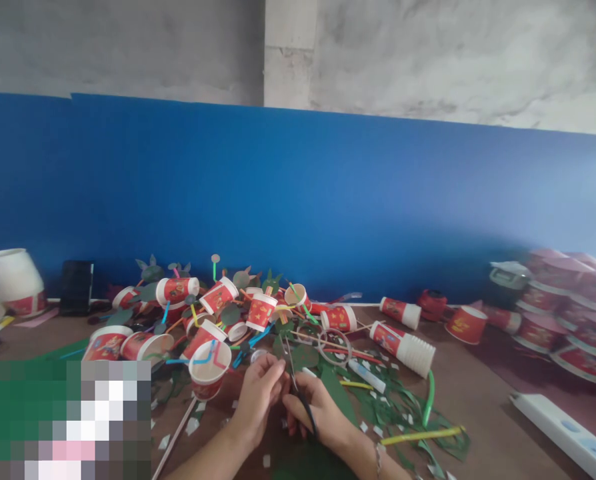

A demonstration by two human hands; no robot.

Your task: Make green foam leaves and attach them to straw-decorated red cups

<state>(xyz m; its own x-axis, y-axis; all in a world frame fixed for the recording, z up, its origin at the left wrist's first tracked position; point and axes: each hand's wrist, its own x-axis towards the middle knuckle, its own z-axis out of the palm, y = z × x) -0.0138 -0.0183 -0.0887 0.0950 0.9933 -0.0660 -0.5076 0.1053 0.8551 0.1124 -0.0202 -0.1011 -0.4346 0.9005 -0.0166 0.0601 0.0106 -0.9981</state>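
Scissors (pixel 307 405) in our right hand (pixel 323 408), blades beside our left hand (pixel 262 389)

We had the right hand closed around the black handles, its wrist angled in from the lower right. The blades pointed away from us, leaning slightly left, nearest the left fingertips, which were drawn together; we could not tell on what. Green paper (pixel 334 385) lay just beyond on the bench (pixel 488 427), with paper cups (pixel 262 312) heaped farther off.

left hand (pixel 262 387): bare | right hand (pixel 321 407): bare | right wrist (pixel 362 448): thin, pale, chain-like bracelet (pixel 379 459)
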